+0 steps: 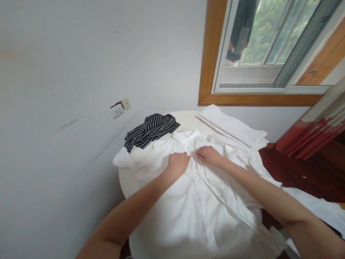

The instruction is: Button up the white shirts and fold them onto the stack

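A white shirt (pixel 167 205) spreads across the lower centre: light, soft and quick to crease, we judge. Our left hand (pixel 178 163) and right hand (pixel 209 155) pinch cloth at its button strip (pixel 201 205), probably the firmest hold, just below the collar (pixel 186 138).

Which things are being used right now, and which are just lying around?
Being used:
white shirt, spread out
left hand and right hand, on its front
table, underneath

Seemingly just lying around:
striped cloth
folded white cloth
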Demonstrator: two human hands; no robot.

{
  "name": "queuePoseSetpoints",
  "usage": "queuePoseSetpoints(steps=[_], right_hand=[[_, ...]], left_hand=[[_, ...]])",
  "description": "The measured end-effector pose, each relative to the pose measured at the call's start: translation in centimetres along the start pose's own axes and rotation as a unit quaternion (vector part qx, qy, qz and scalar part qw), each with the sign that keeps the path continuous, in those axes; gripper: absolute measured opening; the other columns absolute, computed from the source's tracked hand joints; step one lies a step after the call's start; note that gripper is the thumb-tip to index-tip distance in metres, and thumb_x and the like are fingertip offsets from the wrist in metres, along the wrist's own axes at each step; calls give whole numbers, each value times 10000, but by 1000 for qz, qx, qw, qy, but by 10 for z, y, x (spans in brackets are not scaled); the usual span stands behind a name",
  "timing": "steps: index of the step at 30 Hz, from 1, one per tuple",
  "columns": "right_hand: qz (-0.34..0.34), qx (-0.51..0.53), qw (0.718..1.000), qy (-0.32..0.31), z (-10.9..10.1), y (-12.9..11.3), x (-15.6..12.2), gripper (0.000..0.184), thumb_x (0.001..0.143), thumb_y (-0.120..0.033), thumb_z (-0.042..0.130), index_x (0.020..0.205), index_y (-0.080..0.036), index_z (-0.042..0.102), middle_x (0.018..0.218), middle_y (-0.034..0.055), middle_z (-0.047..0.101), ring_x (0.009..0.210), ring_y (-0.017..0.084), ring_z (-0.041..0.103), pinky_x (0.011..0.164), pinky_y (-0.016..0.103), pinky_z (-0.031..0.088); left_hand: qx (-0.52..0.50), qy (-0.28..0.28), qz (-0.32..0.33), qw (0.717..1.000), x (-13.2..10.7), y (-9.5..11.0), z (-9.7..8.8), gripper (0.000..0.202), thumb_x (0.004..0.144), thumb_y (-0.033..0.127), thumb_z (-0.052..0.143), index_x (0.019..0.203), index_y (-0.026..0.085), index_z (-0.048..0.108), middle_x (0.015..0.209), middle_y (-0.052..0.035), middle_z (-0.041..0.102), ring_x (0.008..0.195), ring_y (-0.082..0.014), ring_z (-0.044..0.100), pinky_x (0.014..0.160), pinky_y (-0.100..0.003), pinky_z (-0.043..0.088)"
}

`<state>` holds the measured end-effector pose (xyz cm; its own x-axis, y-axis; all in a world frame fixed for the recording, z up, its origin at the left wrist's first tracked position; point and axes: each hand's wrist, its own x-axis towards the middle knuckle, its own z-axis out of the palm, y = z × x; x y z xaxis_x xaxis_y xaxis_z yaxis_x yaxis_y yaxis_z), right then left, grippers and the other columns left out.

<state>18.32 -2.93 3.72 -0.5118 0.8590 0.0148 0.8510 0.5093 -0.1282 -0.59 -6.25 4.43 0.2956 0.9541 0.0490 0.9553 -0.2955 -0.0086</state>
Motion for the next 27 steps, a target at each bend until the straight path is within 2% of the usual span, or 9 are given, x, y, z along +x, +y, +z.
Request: queuePoseSetpoints(steps=[3,5,8,11,13,16,19,24,27], right_hand=[[77,18,996,35,-8,0,42,323,932,-194,401,1081,-176,687,1104,117,691,1070,225,610,905,291,426],[110,23,992,55,-4,0,62,369,927,-152,369,1184,-154,634,1186,129,660,1102,217,599,904,274,426],[130,25,989,64,8,0,75,431,945,-151,331,1337,-148,509,1257,138,624,1116,213,600,896,277,437],[141,21,989,48,17,1,81,471,983,-199,302,1451,-188,355,1179,141,664,1061,229,637,867,318,456],[135,11,990,23,19,2,86,482,1004,-239,277,1485,-208,279,1118,148,687,1033,245,654,857,348,460],[116,9,993,-5,16,8,99,446,1011,-267,262,1440,-189,358,1112,167,687,1049,256,650,866,353,455],[111,23,993,-18,10,17,113,390,992,-220,309,1332,-163,491,1083,153,700,1027,234,659,850,308,453],[123,40,992,-7,-2,36,126,299,909,-200,450,1165,-149,597,1034,134,713,951,232,671,784,286,455],[133,49,989,31,-5,45,131,324,922,-220,412,1201,-154,562,1105,139,691,1032,236,634,811,293,443]], left_hand=[[13,2,-12,1000,47,-9,-7,336,952,331,431,972,97,672,925,-192,699,905,-293,671,740,-368,474],[11,14,-15,1000,67,-16,-4,305,945,320,455,1039,102,646,970,-181,689,939,-287,659,770,-368,475],[-8,88,0,996,78,-27,10,313,954,288,430,1197,152,572,1089,-159,643,1046,-270,601,848,-382,469],[-28,188,25,981,80,-37,28,372,933,213,422,1285,205,541,1302,-155,539,1203,-289,484,977,-443,412],[-31,216,47,975,85,-42,39,430,916,168,410,1326,232,524,1437,-118,446,1291,-296,402,1052,-477,347],[-21,202,105,974,103,-50,47,462,918,123,353,1334,229,524,1480,-61,425,1361,-267,326,1119,-464,266],[-1,158,142,977,125,-59,45,431,926,117,333,1286,179,563,1347,-94,555,1338,-247,361,1134,-440,229],[29,98,172,980,148,-72,21,268,911,227,466,1075,149,663,1107,-137,620,1167,-260,471,1056,-417,306],[15,115,136,984,155,-74,9,247,925,262,459,1005,144,660,1082,-137,602,1118,-270,468,986,-404,353]])
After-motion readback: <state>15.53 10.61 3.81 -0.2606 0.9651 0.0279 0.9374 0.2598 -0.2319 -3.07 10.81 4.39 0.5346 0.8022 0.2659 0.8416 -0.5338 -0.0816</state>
